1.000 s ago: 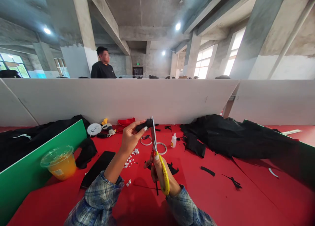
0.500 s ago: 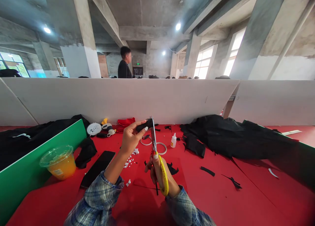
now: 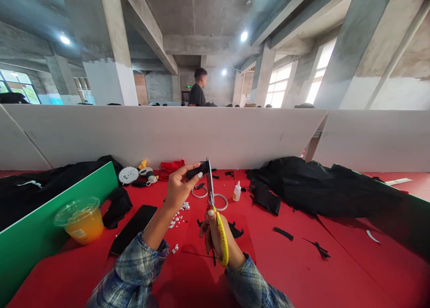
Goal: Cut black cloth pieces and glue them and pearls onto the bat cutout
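Note:
Between the fingers and thumb of my left hand (image 3: 181, 185) is a small piece of black fabric (image 3: 198, 169), held up above the table. My right hand (image 3: 215, 236) grips yellow-handled scissors (image 3: 210, 187) with the blades pointing up. The blades stand at the right edge of the fabric and look nearly closed. Behind my hands, two pale rings (image 3: 220, 202) lie on the red table. White pearl beads (image 3: 176, 220) are scattered beside my left forearm, and black scraps (image 3: 235, 230) lie behind my right hand.
A small white glue bottle (image 3: 237, 191) stands right of the rings. Heaped black fabric (image 3: 322, 187) lies at the right. On the left are a phone-like black slab (image 3: 134, 227), a cup of orange drink (image 3: 82, 223) and a green divider (image 3: 60, 196). A white partition (image 3: 168, 133) runs behind.
The scissor blades look slightly more closed, and the yellow handle has shifted a little left. My left hand stays nearly still. Beyond the partition, a person has moved to the right.

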Action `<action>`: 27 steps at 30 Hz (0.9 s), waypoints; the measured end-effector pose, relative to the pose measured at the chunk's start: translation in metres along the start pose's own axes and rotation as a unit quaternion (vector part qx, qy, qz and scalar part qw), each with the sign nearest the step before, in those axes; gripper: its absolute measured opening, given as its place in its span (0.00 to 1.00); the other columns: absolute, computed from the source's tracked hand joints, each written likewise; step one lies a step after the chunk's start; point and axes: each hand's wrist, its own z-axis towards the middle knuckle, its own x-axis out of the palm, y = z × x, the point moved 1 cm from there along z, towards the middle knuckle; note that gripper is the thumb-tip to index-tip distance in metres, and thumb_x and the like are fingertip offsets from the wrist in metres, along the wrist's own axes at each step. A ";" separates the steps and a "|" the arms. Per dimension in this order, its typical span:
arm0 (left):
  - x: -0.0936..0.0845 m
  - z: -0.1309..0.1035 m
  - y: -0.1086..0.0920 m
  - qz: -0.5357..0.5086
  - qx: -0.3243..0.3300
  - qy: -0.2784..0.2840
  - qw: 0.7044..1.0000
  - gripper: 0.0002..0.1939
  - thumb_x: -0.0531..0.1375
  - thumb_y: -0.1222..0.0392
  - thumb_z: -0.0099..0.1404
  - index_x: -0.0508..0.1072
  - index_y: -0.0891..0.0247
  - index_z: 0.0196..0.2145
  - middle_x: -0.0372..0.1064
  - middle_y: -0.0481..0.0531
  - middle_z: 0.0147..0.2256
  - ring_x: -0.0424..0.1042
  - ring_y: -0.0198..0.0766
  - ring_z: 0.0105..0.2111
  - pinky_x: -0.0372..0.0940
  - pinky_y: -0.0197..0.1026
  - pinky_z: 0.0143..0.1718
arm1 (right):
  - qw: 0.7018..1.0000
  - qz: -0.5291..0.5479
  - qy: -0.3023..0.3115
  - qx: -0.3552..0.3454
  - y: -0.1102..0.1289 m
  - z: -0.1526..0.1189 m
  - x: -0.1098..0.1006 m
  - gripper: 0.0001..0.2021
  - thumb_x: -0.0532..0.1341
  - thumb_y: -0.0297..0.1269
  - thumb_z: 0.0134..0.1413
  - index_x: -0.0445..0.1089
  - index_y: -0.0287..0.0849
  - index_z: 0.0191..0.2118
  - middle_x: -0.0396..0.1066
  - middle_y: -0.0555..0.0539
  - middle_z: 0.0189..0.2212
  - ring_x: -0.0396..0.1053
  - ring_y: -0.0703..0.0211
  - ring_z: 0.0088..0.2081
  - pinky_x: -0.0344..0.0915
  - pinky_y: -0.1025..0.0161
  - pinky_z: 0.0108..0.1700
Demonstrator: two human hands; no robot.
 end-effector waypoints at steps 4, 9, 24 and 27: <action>-0.001 0.001 0.002 0.002 0.003 0.002 1.000 0.16 0.67 0.59 0.53 0.78 0.64 0.41 0.78 0.55 0.42 0.76 0.43 0.44 0.71 0.45 0.48 | 1.000 -0.004 -0.010 0.004 -0.003 0.001 -0.001 0.34 0.43 0.77 0.43 0.54 0.44 0.26 0.62 0.55 0.12 0.55 0.70 0.06 0.46 0.73 0.08; -0.002 0.002 0.002 0.005 0.003 0.001 1.000 0.16 0.67 0.60 0.52 0.77 0.64 0.40 0.78 0.55 0.42 0.76 0.43 0.44 0.70 0.46 0.50 | 0.999 -0.011 -0.003 0.032 0.000 0.001 -0.002 0.36 0.43 0.78 0.41 0.56 0.44 0.25 0.60 0.55 0.11 0.54 0.69 0.06 0.45 0.72 0.08; -0.008 0.007 0.029 0.022 -0.053 0.017 0.998 0.17 0.66 0.58 0.50 0.77 0.65 0.40 0.77 0.56 0.43 0.75 0.45 0.46 0.70 0.47 0.48 | 0.996 -0.051 0.003 0.076 -0.016 0.011 -0.010 0.34 0.44 0.76 0.45 0.56 0.44 0.22 0.59 0.53 0.07 0.56 0.67 0.06 0.45 0.72 0.08; -0.010 0.008 0.036 0.021 -0.067 0.015 0.997 0.18 0.67 0.58 0.49 0.77 0.65 0.40 0.78 0.56 0.43 0.75 0.45 0.45 0.70 0.46 0.47 | 0.995 -0.056 0.002 0.084 -0.020 0.015 -0.011 0.35 0.43 0.76 0.44 0.55 0.45 0.19 0.58 0.53 0.06 0.56 0.66 0.06 0.47 0.71 0.08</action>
